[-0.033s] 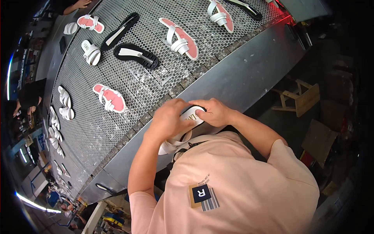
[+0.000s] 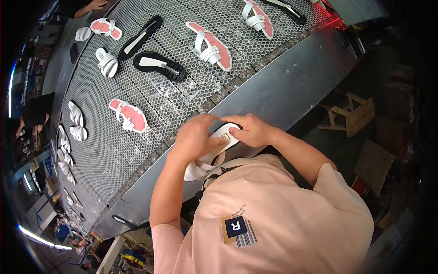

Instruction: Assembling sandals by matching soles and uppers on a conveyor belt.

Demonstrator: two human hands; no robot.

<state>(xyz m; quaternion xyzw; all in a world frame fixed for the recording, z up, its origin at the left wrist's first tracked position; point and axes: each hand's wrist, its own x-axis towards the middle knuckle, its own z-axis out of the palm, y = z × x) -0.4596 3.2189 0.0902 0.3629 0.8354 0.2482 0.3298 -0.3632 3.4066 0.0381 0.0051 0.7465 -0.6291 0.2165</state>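
Note:
I hold a white sandal with a dark edge against the near steel rim of a perforated metal conveyor. My left hand presses down on its top. At the toe end, my right hand grips it. A white strap loop of the sandal hangs down below my left hand, close to my chest.
On the conveyor mesh lie pink-soled sandals with white straps, black soles and white strap pieces. A wooden stool stands on the floor at right. Another person's hand reaches in at the top left.

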